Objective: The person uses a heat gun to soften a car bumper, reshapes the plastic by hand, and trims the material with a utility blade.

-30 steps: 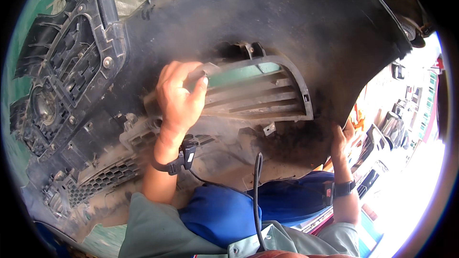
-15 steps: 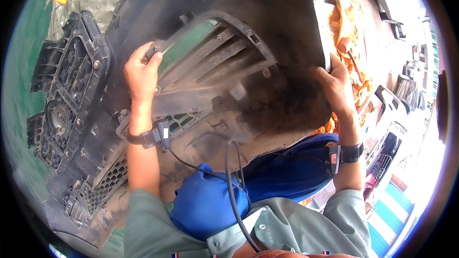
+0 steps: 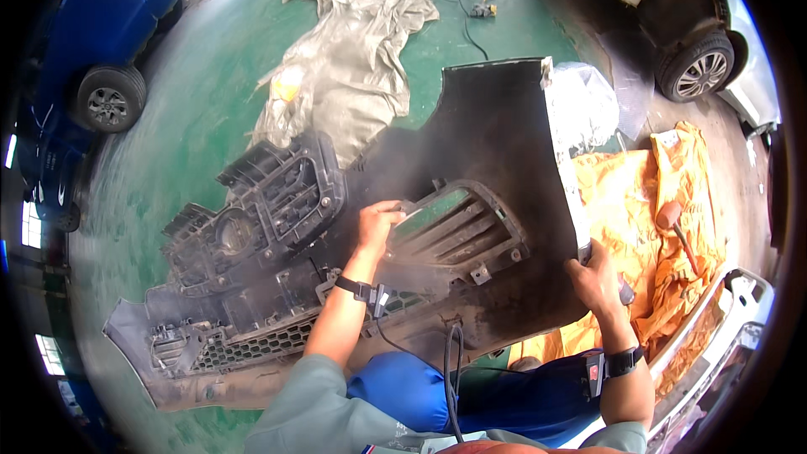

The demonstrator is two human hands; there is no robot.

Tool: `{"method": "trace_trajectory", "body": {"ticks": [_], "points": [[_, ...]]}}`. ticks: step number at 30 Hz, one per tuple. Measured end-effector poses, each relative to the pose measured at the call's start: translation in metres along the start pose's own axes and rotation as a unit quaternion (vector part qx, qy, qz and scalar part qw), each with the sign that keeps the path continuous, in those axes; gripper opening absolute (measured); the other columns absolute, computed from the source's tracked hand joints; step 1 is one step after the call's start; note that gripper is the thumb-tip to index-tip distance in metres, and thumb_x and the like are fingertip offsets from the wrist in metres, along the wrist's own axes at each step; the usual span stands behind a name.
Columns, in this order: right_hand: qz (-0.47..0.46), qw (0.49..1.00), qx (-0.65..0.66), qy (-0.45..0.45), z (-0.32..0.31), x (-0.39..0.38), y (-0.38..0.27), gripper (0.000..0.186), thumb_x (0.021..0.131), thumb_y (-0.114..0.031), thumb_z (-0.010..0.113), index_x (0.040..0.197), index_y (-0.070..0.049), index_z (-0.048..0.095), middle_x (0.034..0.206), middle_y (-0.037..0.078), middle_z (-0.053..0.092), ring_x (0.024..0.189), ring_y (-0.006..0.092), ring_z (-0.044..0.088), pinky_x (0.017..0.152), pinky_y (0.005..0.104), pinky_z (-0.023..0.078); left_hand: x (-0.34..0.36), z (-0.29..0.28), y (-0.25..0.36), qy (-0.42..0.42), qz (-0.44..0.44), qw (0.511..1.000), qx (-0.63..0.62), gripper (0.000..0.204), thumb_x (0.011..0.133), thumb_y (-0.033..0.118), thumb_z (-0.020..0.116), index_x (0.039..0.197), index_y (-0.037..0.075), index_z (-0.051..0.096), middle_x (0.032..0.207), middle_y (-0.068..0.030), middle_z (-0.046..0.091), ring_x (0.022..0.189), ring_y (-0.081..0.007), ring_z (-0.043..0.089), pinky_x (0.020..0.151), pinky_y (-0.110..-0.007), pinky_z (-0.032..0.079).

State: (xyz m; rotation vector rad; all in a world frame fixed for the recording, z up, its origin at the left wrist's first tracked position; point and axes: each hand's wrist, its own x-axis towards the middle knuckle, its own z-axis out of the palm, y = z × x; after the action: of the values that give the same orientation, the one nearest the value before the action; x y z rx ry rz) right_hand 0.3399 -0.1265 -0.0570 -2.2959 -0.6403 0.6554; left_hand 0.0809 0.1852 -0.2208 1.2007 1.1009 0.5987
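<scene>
A large black car bumper (image 3: 496, 118), dusty, stands tilted in front of me with its ribbed inner side toward me. My left hand (image 3: 377, 225) is closed, thumb and fingers pinching the upper left corner of its slatted vent frame (image 3: 504, 219). At the bumper's right edge my right hand (image 3: 598, 276) is closed, thumb on the near side; its other fingers are mostly hidden. A dark rounded thing (image 3: 626, 291) shows beside that hand, its kind unclear. The grille section (image 3: 235, 231) and honeycomb mesh (image 3: 252, 351) extend to the left. Haze hangs over the bumper.
An orange cloth (image 3: 618, 202) lies at right, with a mallet (image 3: 670, 215) on it. Beyond the bumper, a grey sheet (image 3: 353, 59) covers part of the green floor (image 3: 202, 101). A blue car (image 3: 92, 17) stands left, another car (image 3: 702, 67) far right. A white bumper-like part (image 3: 744, 298) is nearby.
The view has shifted, showing more floor, the blue car and the bumper's full outline. Both hands keep their places on the bumper.
</scene>
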Motion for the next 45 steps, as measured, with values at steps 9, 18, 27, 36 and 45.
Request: {"method": "trace_trajectory", "body": {"ticks": [9, 18, 27, 36, 45], "points": [[-0.012, 0.982, -0.175, 0.063, -0.007, -0.003, -0.015, 0.032, 0.077, -0.027, 0.069, 0.082, 0.005, 0.066, 0.079, 0.027, 0.068, 0.079, 0.0460, 0.066, 0.074, 0.0496, 0.053, 0.006, 0.001, -0.005, -0.003, 0.087, 0.993, 0.079, 0.035, 0.065, -0.004, 0.072, 0.099, -0.006, 0.076, 0.109, -0.0117, 0.073, 0.102, -0.0227, 0.066, 0.094, -0.031, 0.046], [0.026, 0.997, 0.006, -0.069, -0.019, 0.018, -0.006, 0.050, 0.080, -0.040, 0.073, 0.095, 0.007, 0.068, 0.082, 0.024, 0.069, 0.083, 0.0329, 0.069, 0.079, 0.0422, 0.052, 0.024, 0.007, 0.031, -0.071, 0.006, 0.984, 0.166, 0.041, 0.077, 0.003, 0.069, 0.118, -0.004, 0.070, 0.119, -0.0162, 0.071, 0.112, -0.0236, 0.064, 0.099, -0.032, 0.046], [0.160, 0.897, 0.391, -0.128, -0.018, 0.007, -0.007, 0.051, 0.103, -0.044, 0.048, 0.120, 0.000, 0.066, 0.105, 0.010, 0.069, 0.092, 0.0145, 0.063, 0.086, 0.0277, 0.048, -0.061, 0.142, 0.138, -0.292, 0.373, 0.755, 0.453, 0.029, 0.083, 0.029, 0.077, 0.092, 0.002, 0.070, 0.092, -0.0127, 0.068, 0.088, -0.0283, 0.066, 0.080, -0.038, 0.052], [0.183, 0.829, 0.490, -0.200, -0.013, 0.018, 0.015, 0.062, 0.098, -0.054, 0.050, 0.125, 0.000, 0.063, 0.114, 0.017, 0.070, 0.096, 0.0219, 0.067, 0.090, 0.0324, 0.052, -0.075, 0.224, 0.123, -0.334, 0.362, 0.652, 0.577, 0.040, 0.076, 0.038, 0.081, 0.086, 0.001, 0.072, 0.091, -0.0179, 0.071, 0.094, -0.0376, 0.066, 0.084, -0.045, 0.053], [0.174, 0.838, 0.483, -0.186, -0.015, 0.012, 0.002, 0.063, 0.099, -0.054, 0.050, 0.127, 0.000, 0.063, 0.117, 0.016, 0.070, 0.098, 0.0221, 0.067, 0.094, 0.0336, 0.050, -0.066, 0.235, 0.109, -0.328, 0.271, 0.679, 0.598, 0.040, 0.072, 0.043, 0.083, 0.085, 0.005, 0.077, 0.081, -0.0178, 0.073, 0.084, -0.0358, 0.071, 0.079, -0.044, 0.057]]}}
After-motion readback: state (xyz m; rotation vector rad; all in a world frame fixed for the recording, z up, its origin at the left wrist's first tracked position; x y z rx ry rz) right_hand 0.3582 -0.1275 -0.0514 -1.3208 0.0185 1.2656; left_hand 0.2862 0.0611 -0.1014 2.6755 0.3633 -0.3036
